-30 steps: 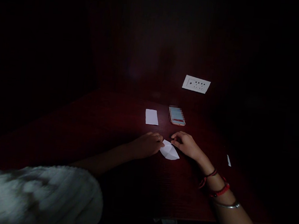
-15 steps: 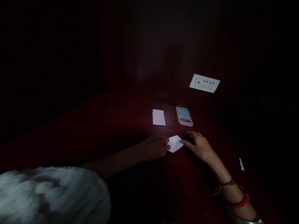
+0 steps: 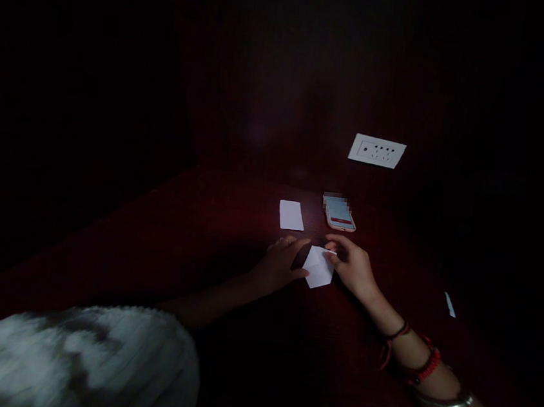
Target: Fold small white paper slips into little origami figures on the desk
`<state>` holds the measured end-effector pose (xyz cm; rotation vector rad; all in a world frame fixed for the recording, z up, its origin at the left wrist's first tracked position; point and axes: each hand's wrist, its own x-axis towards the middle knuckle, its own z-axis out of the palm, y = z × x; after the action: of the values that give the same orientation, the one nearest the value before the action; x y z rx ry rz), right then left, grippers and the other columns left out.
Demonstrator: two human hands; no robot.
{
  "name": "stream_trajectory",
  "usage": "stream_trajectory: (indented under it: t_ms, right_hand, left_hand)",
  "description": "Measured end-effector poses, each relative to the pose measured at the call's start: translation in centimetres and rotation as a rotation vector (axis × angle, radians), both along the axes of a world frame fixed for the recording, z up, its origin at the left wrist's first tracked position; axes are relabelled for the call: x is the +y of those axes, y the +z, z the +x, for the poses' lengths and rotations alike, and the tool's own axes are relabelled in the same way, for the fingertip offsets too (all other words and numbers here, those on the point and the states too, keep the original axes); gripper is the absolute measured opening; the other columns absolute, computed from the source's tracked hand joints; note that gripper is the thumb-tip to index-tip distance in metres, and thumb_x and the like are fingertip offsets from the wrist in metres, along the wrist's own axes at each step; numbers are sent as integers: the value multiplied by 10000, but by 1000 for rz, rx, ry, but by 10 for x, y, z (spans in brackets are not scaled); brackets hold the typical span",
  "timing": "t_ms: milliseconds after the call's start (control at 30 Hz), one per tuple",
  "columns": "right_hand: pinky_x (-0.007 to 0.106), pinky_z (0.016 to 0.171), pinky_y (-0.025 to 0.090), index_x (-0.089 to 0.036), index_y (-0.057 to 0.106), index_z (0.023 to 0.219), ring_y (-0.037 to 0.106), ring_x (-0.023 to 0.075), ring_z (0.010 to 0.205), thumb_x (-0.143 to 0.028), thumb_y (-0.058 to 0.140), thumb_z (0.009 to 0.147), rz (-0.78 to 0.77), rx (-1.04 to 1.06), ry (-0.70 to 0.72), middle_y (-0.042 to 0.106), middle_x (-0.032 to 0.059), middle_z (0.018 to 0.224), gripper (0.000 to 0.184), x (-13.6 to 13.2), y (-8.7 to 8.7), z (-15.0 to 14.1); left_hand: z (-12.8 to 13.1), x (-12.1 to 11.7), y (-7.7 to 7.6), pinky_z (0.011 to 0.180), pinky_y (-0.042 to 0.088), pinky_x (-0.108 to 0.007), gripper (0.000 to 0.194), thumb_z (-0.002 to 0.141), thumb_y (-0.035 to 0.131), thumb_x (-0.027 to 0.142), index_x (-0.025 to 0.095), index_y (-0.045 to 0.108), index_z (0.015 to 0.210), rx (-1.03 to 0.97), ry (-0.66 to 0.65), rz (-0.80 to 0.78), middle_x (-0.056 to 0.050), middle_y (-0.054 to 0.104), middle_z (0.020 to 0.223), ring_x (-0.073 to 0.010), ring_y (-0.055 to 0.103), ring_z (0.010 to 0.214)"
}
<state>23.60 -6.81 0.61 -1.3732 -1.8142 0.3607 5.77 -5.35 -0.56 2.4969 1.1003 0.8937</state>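
Observation:
A small folded white paper (image 3: 319, 270) lies on the dark red table between my hands, its crease lines showing faintly. My right hand (image 3: 355, 267) pinches its upper right edge between thumb and fingers. On the other side, my left hand (image 3: 282, 263) has thumb and fingers spread apart, the thumb tip at the paper's left edge. A ring sits on a left finger, and bracelets circle my right wrist.
A white rectangular paper (image 3: 291, 215) lies beyond my left hand. To its right is a phone (image 3: 340, 214) with its screen lit. A thin paper scrap (image 3: 450, 304) lies at the far right. A white socket plate (image 3: 377, 151) is on the back wall.
The folded paper has been turned and its outline now looks different. My left hand has loosened its hold and spread its fingers, while my right has closed on the paper's edge. The view has shifted left.

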Motion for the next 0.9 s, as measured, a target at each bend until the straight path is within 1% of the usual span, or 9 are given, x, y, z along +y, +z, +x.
stream_trajectory:
  t_ms: [100, 233, 267, 333, 467, 567, 633, 767, 900]
  right_hand:
    - [287, 730, 432, -169, 481, 1023, 546, 137, 770, -176, 501, 688, -26, 16, -14, 575, 52, 873, 336, 3, -3, 0]
    - [316, 709, 428, -161, 450, 1075, 532, 174, 809, -223, 540, 650, -18, -141, -42, 545, 89, 945, 439, -2, 1, 7]
    - [322, 686, 429, -161, 433, 1095, 539, 181, 778, -226, 548, 638, -32, -180, -57, 557, 88, 906, 476, -4, 3, 10]
    - [311, 617, 436, -162, 395, 1132, 556, 173, 666, -223, 540, 637, -113, -199, -55, 587, 60, 769, 520, -9, 7, 15]
    - [256, 504, 431, -158, 394, 1120, 548, 137, 515, -180, 517, 641, -253, -72, -39, 583, 6, 594, 496, -13, 10, 17]
    - [220, 403, 407, -151, 373, 1126, 518, 114, 415, -179, 501, 654, -343, 96, -30, 564, -17, 521, 489, -10, 5, 11]
    - [206, 365, 400, -149, 351, 1134, 504, 106, 374, -190, 495, 666, -395, 208, -29, 556, -25, 493, 492, -8, 0, 7]
    - [190, 363, 416, -136, 339, 1134, 534, 109, 393, -199, 490, 678, -437, 349, -25, 571, -9, 519, 485, -4, -7, 3]
    - [187, 367, 419, -132, 351, 1134, 554, 118, 424, -199, 478, 686, -442, 352, 5, 589, 12, 551, 471, -2, -8, 3]
  left_hand:
    - [0, -1, 0, 772, 325, -401, 528, 672, 572, 279, 229, 341, 1143, 37, -24, -80, -24, 528, 951, -219, 448, 925]
    - [0, -3, 3, 786, 314, -400, 498, 675, 571, 256, 243, 357, 1124, 11, -37, -130, -3, 545, 946, -205, 457, 927]
    - [0, -3, 3, 790, 312, -402, 496, 672, 575, 251, 243, 361, 1120, 3, -35, -139, -2, 546, 946, -205, 456, 930]
    - [0, -3, 3, 799, 307, -409, 491, 669, 579, 239, 242, 368, 1113, -14, -33, -151, -3, 548, 948, -209, 455, 934]
    - [1, -2, 3, 800, 311, -406, 477, 665, 580, 210, 244, 381, 1097, -37, -32, -154, 0, 554, 937, -204, 463, 922]
    - [2, -3, 4, 792, 324, -381, 475, 670, 571, 185, 249, 378, 1099, -39, -52, -148, 9, 553, 915, -191, 463, 917]
    - [2, -3, 4, 793, 326, -363, 487, 678, 558, 165, 250, 363, 1117, -40, -82, -137, 12, 550, 897, -180, 461, 910]
    - [1, -5, 6, 791, 327, -342, 532, 709, 519, 152, 247, 291, 1180, -26, -138, -107, 11, 542, 883, -165, 458, 889]
    - [2, -6, 7, 797, 323, -354, 555, 733, 480, 152, 261, 235, 1219, 13, -155, -91, 3, 531, 934, -169, 449, 900]
